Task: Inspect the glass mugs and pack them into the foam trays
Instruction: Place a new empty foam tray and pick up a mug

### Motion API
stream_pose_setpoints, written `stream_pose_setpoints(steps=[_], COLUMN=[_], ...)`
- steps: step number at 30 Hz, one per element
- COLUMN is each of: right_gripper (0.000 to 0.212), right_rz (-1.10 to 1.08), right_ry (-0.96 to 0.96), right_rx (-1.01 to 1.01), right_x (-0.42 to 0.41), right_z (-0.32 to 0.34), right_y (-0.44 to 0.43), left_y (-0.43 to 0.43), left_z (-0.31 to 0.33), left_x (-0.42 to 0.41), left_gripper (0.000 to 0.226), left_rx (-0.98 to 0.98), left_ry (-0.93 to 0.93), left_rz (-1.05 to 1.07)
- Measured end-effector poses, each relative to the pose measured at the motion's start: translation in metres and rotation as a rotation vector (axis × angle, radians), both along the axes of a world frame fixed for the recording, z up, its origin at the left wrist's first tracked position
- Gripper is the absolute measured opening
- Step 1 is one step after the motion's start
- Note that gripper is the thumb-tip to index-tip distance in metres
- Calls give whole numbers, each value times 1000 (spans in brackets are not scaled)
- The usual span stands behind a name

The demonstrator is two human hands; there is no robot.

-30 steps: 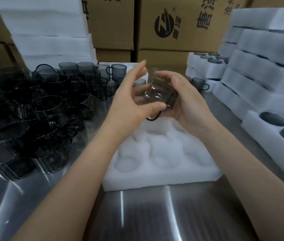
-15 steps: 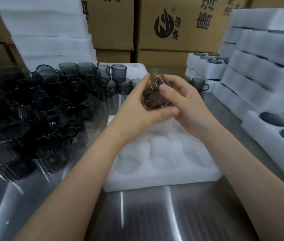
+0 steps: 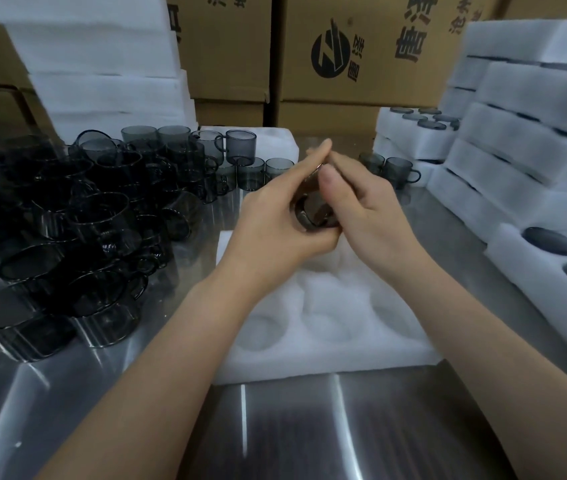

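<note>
I hold one smoky glass mug (image 3: 314,212) between both hands, raised above the far end of the white foam tray (image 3: 327,355) and not touching it. Only a dark curved part of the mug shows in the gap between my palms; I cannot tell which way its handle points.

My left hand (image 3: 275,216) cups the mug from the left, thumb tucked under it and fingers reaching up and over. My right hand (image 3: 370,209) closes on it from the right, thumb laid across the top. The fingertips of both hands meet above the mug, so the hands are pressed together around it. Both forearms come in from the bottom corners of the view and meet over the tray.

The tray lies flat on the steel table (image 3: 292,427), its round pockets unfilled where I can see them. To my left sits a crowded heap of mugs (image 3: 84,209). On the right, near my right hand, stand two loose mugs (image 3: 394,169), beside the stacked foam trays (image 3: 535,133). Cardboard boxes (image 3: 361,46) line the back.
</note>
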State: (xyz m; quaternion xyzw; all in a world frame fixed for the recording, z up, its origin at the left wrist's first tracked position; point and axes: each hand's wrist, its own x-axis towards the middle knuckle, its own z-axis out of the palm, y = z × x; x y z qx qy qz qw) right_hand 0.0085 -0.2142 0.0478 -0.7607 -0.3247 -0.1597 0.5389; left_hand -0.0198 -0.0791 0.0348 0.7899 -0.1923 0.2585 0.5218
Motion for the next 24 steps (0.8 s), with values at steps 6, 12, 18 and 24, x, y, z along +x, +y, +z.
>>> stream_pose_setpoints(steps=[6, 12, 18, 24], right_gripper=[34, 29, 57, 52], right_rz=[78, 230, 547, 483], right_ry=[378, 542, 942, 835], right_rx=[297, 438, 456, 414], right_x=[1, 7, 17, 17], right_z=[4, 3, 1, -1], right_y=[-2, -5, -12, -9], left_y=[5, 7, 8, 9], left_z=[0, 6, 8, 5], left_x=[0, -3, -5, 0], left_gripper=[83, 83, 84, 101], left_rx=[57, 146, 288, 287], left_ry=[-33, 35, -76, -113], left_rz=[-45, -100, -84, 65])
